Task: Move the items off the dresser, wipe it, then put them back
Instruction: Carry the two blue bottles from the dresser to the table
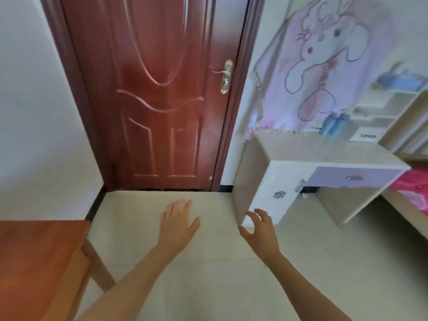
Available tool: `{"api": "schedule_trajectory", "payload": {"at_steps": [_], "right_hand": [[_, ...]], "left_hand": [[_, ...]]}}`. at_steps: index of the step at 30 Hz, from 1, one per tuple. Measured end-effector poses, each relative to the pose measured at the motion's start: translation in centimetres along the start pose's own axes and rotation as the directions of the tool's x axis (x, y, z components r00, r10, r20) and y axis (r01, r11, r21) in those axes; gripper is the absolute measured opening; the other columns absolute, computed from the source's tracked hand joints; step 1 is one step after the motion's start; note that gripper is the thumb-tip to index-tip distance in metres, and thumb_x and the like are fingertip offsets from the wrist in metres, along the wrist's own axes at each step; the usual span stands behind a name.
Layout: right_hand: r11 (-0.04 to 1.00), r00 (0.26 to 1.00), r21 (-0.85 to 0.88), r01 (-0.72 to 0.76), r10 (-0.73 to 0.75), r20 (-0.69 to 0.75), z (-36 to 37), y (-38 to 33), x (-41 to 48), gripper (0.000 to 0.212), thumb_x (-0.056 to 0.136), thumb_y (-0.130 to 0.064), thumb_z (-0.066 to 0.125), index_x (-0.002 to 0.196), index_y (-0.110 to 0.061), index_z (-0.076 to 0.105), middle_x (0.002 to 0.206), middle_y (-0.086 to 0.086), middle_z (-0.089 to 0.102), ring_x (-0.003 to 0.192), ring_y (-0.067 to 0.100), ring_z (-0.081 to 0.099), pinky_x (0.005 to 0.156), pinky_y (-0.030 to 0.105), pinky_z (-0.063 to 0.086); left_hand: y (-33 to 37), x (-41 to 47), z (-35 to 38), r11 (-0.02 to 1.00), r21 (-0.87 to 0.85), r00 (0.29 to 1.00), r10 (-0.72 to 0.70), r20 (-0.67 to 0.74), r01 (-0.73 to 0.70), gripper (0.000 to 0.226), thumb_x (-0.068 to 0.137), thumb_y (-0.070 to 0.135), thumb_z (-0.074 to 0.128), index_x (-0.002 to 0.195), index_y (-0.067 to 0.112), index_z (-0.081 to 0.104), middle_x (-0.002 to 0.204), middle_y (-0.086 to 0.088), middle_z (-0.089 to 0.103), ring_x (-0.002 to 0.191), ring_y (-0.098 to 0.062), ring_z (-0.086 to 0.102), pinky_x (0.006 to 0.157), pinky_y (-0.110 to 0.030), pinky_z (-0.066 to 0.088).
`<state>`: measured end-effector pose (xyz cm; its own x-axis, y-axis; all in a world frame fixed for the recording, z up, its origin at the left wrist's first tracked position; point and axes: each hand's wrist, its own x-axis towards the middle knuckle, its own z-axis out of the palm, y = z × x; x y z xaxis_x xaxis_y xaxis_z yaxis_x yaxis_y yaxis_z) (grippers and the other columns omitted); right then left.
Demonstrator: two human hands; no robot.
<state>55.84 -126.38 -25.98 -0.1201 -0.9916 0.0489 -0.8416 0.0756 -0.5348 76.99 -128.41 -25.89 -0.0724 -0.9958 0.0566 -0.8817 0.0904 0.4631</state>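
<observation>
2 bare forearms reach in from the bottom edge, held out over a pale tiled floor (208,262). The left hand (178,222) is flat, palm down, fingers spread and empty. The right hand (258,230) is empty too, its fingers curled loosely like a claw, thumb apart from the rest, closed on nothing. At the lower left stands a reddish wooden table (34,258), one leg slanting to the floor. Straight ahead is a shut dark red door (162,89) with a brass handle (225,76) on its right side. The dresser (324,156) stands to the right of the door, against the wall and beyond the right hand, apart from it; it has a pale top, a white cupboard door and 1 lilac drawer (354,178). A pink cloth (324,66) with a cartoon animal hangs over its upper part. 2 blue bottles (333,126) stand at the back of the top, blurred, beside small shelves (379,105). Pink bedding (414,188) shows at the far right.
</observation>
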Motion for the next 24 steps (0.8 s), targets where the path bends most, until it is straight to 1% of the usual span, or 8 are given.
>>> {"api": "schedule_trajectory", "payload": {"at_steps": [4, 9, 11, 13, 15, 17, 20, 24], "right_hand": [[0.990, 0.987, -0.019, -0.137, 0.135, -0.084, -6.6, 9.8, -3.1, 0.048, 0.085, -0.028, 0.062, 0.130, -0.018, 0.048, 0.140, 0.010, 0.036, 0.130, 0.024, 0.034, 0.104, 0.033, 0.034], [0.949, 0.941, -0.056, -0.310, 0.297, -0.164, -15.3, 21.1, -6.8, 0.051, 0.087, -0.033, 0.058, 0.134, -0.019, 0.043, 0.142, 0.008, 0.035, 0.132, 0.022, 0.030, 0.105, 0.032, 0.031], [0.932, 0.918, -0.061, -0.357, 0.338, -0.205, -17.9, 24.6, -8.1, 0.051, 0.088, -0.035, 0.057, 0.135, -0.021, 0.042, 0.141, 0.006, 0.036, 0.132, 0.021, 0.031, 0.105, 0.031, 0.032], [0.922, 0.902, -0.064, -0.382, 0.357, -0.242, -19.9, 27.5, -8.8, 0.052, 0.088, -0.037, 0.057, 0.135, -0.022, 0.041, 0.141, 0.005, 0.036, 0.131, 0.020, 0.031, 0.105, 0.030, 0.033], [0.911, 0.885, -0.059, -0.409, 0.380, -0.268, -21.3, 29.9, -9.2, 0.053, 0.088, -0.038, 0.056, 0.136, -0.023, 0.040, 0.142, 0.004, 0.036, 0.131, 0.019, 0.031, 0.105, 0.030, 0.033], [0.903, 0.872, -0.048, -0.427, 0.397, -0.287, -22.3, 31.9, -8.9, 0.053, 0.088, -0.038, 0.056, 0.136, -0.023, 0.039, 0.141, 0.004, 0.035, 0.131, 0.019, 0.031, 0.105, 0.030, 0.034], [0.900, 0.870, -0.053, -0.432, 0.400, -0.287, -23.6, 34.2, -7.1, 0.054, 0.088, -0.038, 0.055, 0.137, -0.022, 0.037, 0.140, 0.003, 0.036, 0.130, 0.018, 0.032, 0.105, 0.029, 0.034], [0.915, 0.882, -0.061, -0.398, 0.363, -0.300, -26.4, 36.8, -1.9, 0.055, 0.088, -0.036, 0.056, 0.137, -0.021, 0.037, 0.140, 0.003, 0.036, 0.129, 0.019, 0.032, 0.104, 0.029, 0.032]], "left_hand": [[11.6, 0.4, 5.4, 0.988, -0.064, 0.988, 0.143, 0.054, -0.140, 0.099, 0.060, 0.063, 0.002, 0.139, 0.014, 0.036, 0.144, -0.005, 0.036, 0.133, -0.025, 0.029, 0.106, -0.036, 0.026], [24.9, -1.1, 12.5, 0.948, -0.190, 0.949, 0.283, 0.139, -0.255, 0.058, 0.086, 0.048, 0.040, 0.134, 0.015, 0.042, 0.137, -0.005, 0.044, 0.127, -0.026, 0.035, 0.101, -0.036, 0.031], [28.7, -2.0, 14.4, 0.931, -0.234, 0.932, 0.321, 0.165, -0.279, 0.071, 0.077, 0.057, 0.030, 0.132, 0.015, 0.045, 0.136, -0.004, 0.045, 0.125, -0.027, 0.038, 0.100, -0.038, 0.034], [31.5, -2.1, 16.2, 0.915, -0.250, 0.912, 0.366, 0.183, -0.317, 0.086, 0.065, 0.063, 0.018, 0.129, 0.014, 0.048, 0.134, -0.004, 0.048, 0.124, -0.028, 0.041, 0.100, -0.041, 0.038], [33.6, -1.2, 17.7, 0.910, -0.254, 0.908, 0.378, 0.181, -0.328, 0.088, 0.063, 0.062, 0.017, 0.127, 0.013, 0.050, 0.131, -0.005, 0.051, 0.124, -0.029, 0.042, 0.099, -0.043, 0.039], [35.4, 0.1, 18.8, 0.911, -0.260, 0.907, 0.374, 0.196, -0.320, 0.075, 0.073, 0.059, 0.028, 0.128, 0.013, 0.050, 0.132, -0.005, 0.049, 0.124, -0.028, 0.041, 0.100, -0.042, 0.037], [37.8, 2.8, 20.4, 0.908, -0.283, 0.911, 0.367, 0.187, -0.308, 0.045, 0.090, 0.032, 0.051, 0.130, 0.014, 0.047, 0.137, -0.006, 0.045, 0.125, -0.027, 0.037, 0.103, -0.039, 0.032], [41.3, 8.0, 22.2, 0.897, -0.303, 0.922, 0.369, 0.119, -0.320, 0.041, 0.091, 0.025, 0.053, 0.130, 0.013, 0.047, 0.135, -0.005, 0.047, 0.124, -0.027, 0.038, 0.099, -0.040, 0.030]]}}
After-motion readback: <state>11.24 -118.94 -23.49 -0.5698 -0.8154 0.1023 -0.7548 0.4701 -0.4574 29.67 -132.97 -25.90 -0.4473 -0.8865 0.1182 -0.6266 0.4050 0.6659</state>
